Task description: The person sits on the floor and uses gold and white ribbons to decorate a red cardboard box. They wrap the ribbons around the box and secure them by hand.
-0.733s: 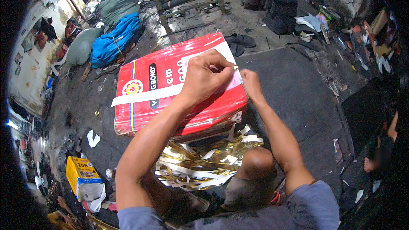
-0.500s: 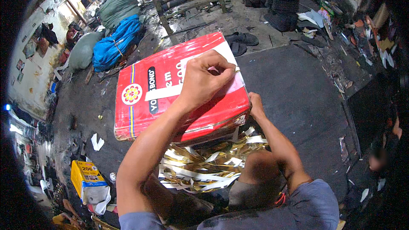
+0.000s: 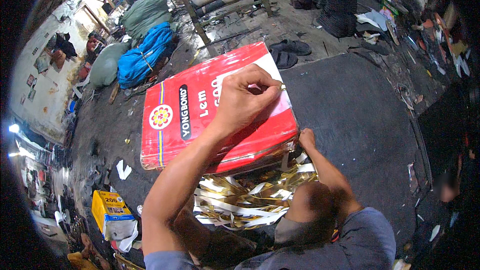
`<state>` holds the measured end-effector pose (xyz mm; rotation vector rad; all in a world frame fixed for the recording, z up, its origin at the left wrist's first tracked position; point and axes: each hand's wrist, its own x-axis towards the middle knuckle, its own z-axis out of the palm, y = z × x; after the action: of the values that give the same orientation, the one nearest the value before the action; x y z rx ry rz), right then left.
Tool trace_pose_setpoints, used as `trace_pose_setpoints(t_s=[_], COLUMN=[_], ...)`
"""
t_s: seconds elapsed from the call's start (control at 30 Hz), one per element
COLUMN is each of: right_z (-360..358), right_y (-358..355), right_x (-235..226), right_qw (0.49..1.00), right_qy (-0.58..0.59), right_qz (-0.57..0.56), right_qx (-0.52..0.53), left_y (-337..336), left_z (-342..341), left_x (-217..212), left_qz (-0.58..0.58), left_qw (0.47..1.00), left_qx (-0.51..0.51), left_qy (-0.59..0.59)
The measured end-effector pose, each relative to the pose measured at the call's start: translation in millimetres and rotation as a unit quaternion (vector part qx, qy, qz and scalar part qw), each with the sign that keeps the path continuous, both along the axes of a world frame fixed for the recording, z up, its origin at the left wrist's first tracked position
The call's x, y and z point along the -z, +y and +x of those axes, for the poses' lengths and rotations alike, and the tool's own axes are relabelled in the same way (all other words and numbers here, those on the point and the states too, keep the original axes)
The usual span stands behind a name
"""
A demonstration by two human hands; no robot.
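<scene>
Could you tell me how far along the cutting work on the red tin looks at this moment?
Done: a heap of gold and white strips already lies below the red tin. In hand: the left hand pinches a small tool over a white sheet on the tin, and the right hand steadies the tin's near edge. Left: how much of the sheet remains cannot be told.

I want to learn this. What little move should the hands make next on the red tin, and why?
Probably draw the left hand along the white strip on the red tin. Its fingertips pinch a small metal tool there, while the right hand braces the tin's near corner above the gold and white trimmings.
</scene>
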<state>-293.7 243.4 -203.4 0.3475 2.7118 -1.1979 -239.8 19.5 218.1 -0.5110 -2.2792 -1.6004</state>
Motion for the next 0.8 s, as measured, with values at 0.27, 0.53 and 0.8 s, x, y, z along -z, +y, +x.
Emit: trace_pose_setpoints(t_s=[0.27,0.53,0.8], right_z=[5,-16,26], right_y=[12,61,8], right_x=[25,70,5], right_qw=[0.995,0.984,0.981], right_qy=[0.062,0.034,0.045], right_qz=[0.060,0.158,0.122], right_qx=[-0.038,-0.072,-0.144], left_y=[-5,16,-20], left_z=[-1,-13,7], left_x=[1,-1,4], left_qz=[-0.009,0.025,-0.077], left_qw=[1.000,0.999,0.981], left_qx=[0.000,0.035,0.031], left_qy=[0.007,0.021,0.175])
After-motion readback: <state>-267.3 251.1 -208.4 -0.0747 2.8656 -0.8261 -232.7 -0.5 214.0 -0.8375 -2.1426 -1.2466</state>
